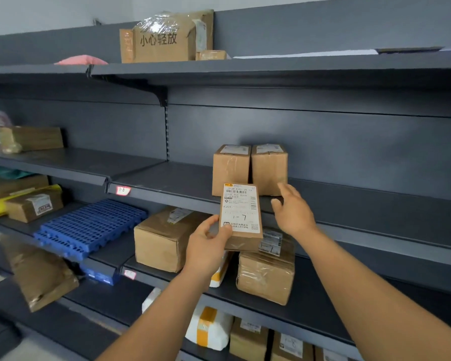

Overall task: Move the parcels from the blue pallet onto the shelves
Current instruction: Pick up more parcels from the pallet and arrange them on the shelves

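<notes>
My left hand (pixel 209 243) grips a small flat cardboard parcel (pixel 241 217) by its lower left edge; its white label faces me with "1-7" handwritten on it. The parcel is held upright in front of the middle shelf (pixel 167 183). My right hand (pixel 292 209) is open, fingers spread, just right of the parcel and not touching it. Behind them two brown boxes (pixel 249 169) stand side by side on that shelf. A blue pallet (pixel 89 226) lies on the lower shelf to the left.
Dark grey shelving fills the view. The lower shelf holds a large box (pixel 164 238) and a taped box (pixel 267 274). More parcels sit at the left (pixel 34 205), on the top shelf (pixel 164 39) and on the bottom shelf (pixel 211 328).
</notes>
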